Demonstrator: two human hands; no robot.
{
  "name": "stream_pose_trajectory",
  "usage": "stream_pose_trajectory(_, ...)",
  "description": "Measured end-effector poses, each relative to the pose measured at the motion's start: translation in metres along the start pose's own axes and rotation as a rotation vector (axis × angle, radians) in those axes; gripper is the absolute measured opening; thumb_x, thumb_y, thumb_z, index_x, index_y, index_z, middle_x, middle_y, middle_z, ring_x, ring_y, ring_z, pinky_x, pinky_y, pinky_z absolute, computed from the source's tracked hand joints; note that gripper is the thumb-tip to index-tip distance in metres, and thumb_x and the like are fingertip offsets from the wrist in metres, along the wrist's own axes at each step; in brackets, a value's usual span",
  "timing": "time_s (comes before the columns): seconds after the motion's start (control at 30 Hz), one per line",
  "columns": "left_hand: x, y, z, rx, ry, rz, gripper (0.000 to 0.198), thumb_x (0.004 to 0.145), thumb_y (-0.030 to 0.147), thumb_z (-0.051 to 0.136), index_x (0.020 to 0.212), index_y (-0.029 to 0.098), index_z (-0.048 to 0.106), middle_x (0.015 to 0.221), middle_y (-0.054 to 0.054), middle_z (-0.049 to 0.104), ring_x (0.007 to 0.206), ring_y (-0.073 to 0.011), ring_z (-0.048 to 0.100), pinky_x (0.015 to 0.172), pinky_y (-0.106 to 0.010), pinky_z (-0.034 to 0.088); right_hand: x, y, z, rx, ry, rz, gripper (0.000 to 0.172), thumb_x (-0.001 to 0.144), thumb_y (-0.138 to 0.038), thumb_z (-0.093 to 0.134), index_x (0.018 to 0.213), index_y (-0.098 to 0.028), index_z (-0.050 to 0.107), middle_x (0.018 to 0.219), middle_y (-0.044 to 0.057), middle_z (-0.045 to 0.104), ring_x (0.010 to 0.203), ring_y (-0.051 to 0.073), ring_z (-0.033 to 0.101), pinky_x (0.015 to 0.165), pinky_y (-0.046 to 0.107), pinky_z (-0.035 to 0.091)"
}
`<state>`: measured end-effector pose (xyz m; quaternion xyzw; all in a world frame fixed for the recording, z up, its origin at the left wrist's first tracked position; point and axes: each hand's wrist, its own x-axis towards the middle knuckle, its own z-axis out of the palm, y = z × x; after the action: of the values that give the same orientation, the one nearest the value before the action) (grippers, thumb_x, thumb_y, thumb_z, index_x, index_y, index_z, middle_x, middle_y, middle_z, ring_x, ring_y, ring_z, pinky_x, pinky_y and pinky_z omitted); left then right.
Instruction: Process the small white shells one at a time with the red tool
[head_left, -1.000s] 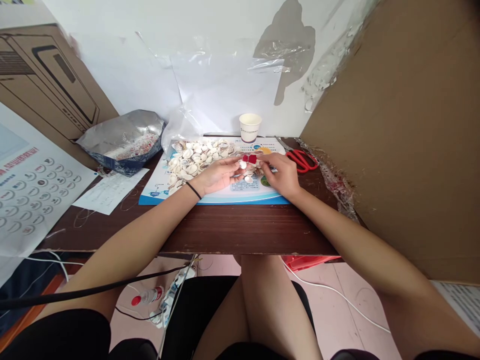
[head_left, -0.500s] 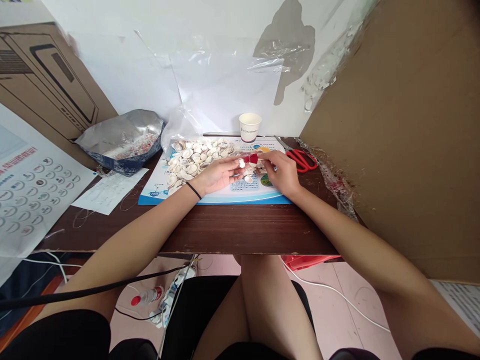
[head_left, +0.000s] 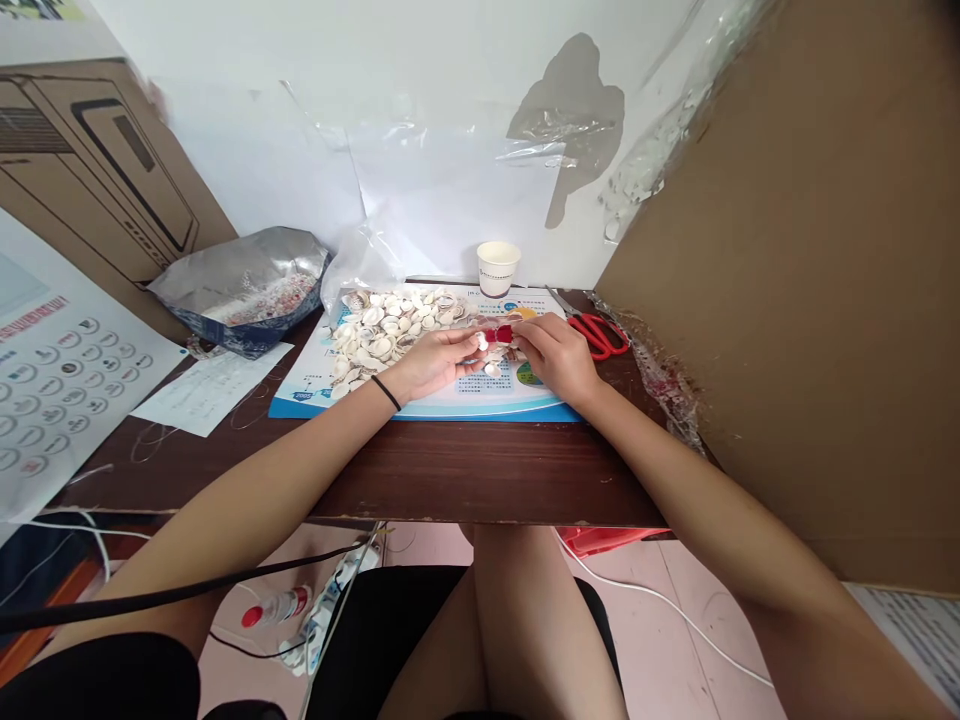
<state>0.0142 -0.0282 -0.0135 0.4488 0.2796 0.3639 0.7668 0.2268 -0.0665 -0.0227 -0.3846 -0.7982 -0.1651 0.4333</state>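
My left hand (head_left: pixel 439 362) reaches in from the left over a printed blue-and-white mat (head_left: pixel 480 403), with a small white shell (head_left: pixel 481 342) at its fingertips. My right hand (head_left: pixel 555 358) pinches a small red piece (head_left: pixel 502 334) just beside that shell, and the two hands nearly meet. A heap of pale seashells (head_left: pixel 382 335) lies on the mat to the left of my left hand. A few loose shells sit under the fingers. A black band circles my left wrist.
A paper cup (head_left: pixel 498 268) stands behind the mat, and red-handled scissors (head_left: pixel 598 336) lie to its right. A foil bag (head_left: pixel 247 285) of small pink-white bits sits at the left. The dark wooden desk (head_left: pixel 450 470) ends in a front edge above my knees. Cardboard stands at the right.
The whole view has shifted slightly, with the desk sitting lower in the frame. My hands have drawn a little closer around the red piece and the shell.
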Motion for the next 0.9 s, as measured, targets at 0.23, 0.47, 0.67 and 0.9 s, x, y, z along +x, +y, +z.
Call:
stream_pose_trajectory(0.23,-0.001,-0.004,0.001,0.040,-0.040,0.042,0.016,0.075,0.017,0.076,0.089,0.011,0.075,0.079,-0.004,0.064,0.078,-0.0115,0.058,0.086,-0.034,0.048,0.001,-0.004,-0.001,-0.006,-0.023,0.082,0.021,0.097,-0.026,0.049,0.101,-0.025,0.069,0.095,0.008,0.072,0.090,0.023,0.065,0.081,0.040,0.054)
stream_pose_trajectory(0.47,-0.001,-0.003,0.000,0.042,-0.068,0.034,0.017,0.078,0.016,0.074,0.094,0.013,0.076,0.085,-0.006,0.067,0.083,-0.0133,0.059,0.089,-0.038,0.047,0.000,-0.009,-0.006,0.051,-0.023,0.162,0.024,0.097,-0.033,0.048,0.097,-0.024,0.070,0.092,0.007,0.072,0.090,0.024,0.064,0.083,0.043,0.054)
stream_pose_trajectory(0.67,0.000,-0.005,0.000,0.047,-0.074,0.023,0.014,0.084,0.013,0.066,0.096,0.013,0.075,0.090,-0.007,0.069,0.086,-0.0136,0.061,0.093,-0.039,0.046,-0.006,-0.013,-0.006,0.101,-0.012,0.263,0.026,0.094,-0.045,0.054,0.092,-0.022,0.067,0.089,0.007,0.073,0.084,0.024,0.067,0.077,0.041,0.056)
stream_pose_trajectory(0.9,0.001,-0.006,0.001,0.029,-0.079,0.016,0.017,0.088,0.014,0.064,0.103,0.011,0.071,0.089,-0.008,0.069,0.091,-0.0158,0.063,0.094,-0.040,0.046,-0.009,-0.018,-0.008,0.114,-0.066,0.336,0.020,0.091,-0.041,0.060,0.091,-0.023,0.068,0.088,0.005,0.073,0.073,0.019,0.069,0.068,0.033,0.057)
